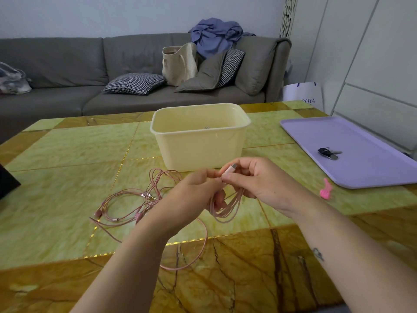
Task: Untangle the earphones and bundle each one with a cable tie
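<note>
Two bare forearms come up from the bottom edge, the left forearm and the right forearm, both cut off by the frame before the elbow. At the far left edge a black flat-sided object is mostly out of frame and cannot be identified. Beside it on the green and amber marbled surface lies a loose tangle of pink earphone cables; its nearest loops pass under the left forearm and are partly hidden.

The left grip is raised above the surface, back of the hand to the camera and smeared by motion. Its fingers are curled round the top of a coil of pink earphone cable, which hangs between the two hands. The right grip meets it thumb to thumb, pinching a pale pink plug at the end of that coil between thumb and forefinger; its other fingers curl behind the loops.

Behind the hands stands a cream plastic bin, what it holds hidden by its wall. To the right a small bright pink plastic piece lies on the surface, too blurred to tell its shape. Just beyond it a lilac tray carries a small dark object.
</note>
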`<control>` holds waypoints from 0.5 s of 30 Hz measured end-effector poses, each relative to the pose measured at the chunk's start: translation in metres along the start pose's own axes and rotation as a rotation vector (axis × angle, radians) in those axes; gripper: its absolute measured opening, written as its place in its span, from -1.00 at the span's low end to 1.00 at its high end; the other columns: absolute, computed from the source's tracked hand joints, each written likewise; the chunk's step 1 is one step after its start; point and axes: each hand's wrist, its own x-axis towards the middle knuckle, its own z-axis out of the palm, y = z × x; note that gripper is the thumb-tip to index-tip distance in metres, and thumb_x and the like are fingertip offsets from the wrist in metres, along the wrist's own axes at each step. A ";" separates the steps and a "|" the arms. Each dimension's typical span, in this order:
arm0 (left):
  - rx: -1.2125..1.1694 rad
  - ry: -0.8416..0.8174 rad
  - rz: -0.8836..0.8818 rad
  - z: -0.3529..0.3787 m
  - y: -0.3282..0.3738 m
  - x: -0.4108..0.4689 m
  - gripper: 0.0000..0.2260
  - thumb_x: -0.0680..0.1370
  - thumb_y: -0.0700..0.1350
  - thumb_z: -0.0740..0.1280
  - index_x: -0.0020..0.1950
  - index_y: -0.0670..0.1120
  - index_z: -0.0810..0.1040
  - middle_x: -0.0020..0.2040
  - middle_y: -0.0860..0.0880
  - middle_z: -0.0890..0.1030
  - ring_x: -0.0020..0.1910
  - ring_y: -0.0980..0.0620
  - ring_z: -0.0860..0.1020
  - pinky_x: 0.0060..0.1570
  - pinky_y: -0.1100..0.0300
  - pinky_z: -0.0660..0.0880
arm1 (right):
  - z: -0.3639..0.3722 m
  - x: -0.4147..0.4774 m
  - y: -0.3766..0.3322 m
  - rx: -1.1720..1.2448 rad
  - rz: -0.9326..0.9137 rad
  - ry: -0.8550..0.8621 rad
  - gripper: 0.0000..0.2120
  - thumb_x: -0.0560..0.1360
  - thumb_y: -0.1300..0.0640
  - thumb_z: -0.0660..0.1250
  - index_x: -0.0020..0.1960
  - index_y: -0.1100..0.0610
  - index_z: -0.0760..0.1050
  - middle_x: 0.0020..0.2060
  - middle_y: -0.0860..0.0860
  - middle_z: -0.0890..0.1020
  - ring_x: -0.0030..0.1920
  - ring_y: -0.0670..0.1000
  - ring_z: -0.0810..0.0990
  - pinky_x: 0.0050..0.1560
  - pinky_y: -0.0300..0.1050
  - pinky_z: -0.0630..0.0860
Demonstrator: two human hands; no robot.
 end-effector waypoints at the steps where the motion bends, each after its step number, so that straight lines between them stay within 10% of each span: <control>1: -0.039 -0.001 0.006 -0.001 -0.001 0.001 -0.88 0.61 -0.20 0.19 0.06 -0.15 0.50 -0.41 0.04 0.52 -0.38 0.10 0.48 -0.27 0.23 0.46 | -0.002 0.000 0.000 -0.008 -0.001 0.011 -0.93 0.51 0.22 0.34 -0.05 0.15 0.61 -0.48 -0.12 0.51 -0.48 -0.18 0.40 -0.46 -0.37 0.31; 8: -0.068 -0.051 0.016 -0.003 -0.003 0.004 -0.83 0.57 -0.18 0.26 0.12 -0.12 0.57 -0.28 0.04 0.52 -0.41 0.16 0.44 -0.37 0.34 0.43 | -0.009 -0.002 0.001 -0.041 0.010 0.019 -0.93 0.50 0.22 0.35 -0.05 0.19 0.60 -0.48 -0.09 0.53 -0.52 -0.09 0.41 -0.43 -0.29 0.40; 15: 0.123 -0.019 0.051 -0.013 -0.011 0.005 -0.74 0.56 -0.17 0.31 0.24 0.02 0.55 0.09 -0.07 0.64 0.08 0.05 0.59 0.20 0.15 0.49 | -0.015 -0.002 0.002 -0.148 0.014 0.059 -0.94 0.51 0.18 0.36 -0.07 0.11 0.62 -0.45 -0.12 0.56 -0.50 -0.10 0.48 -0.32 -0.30 0.48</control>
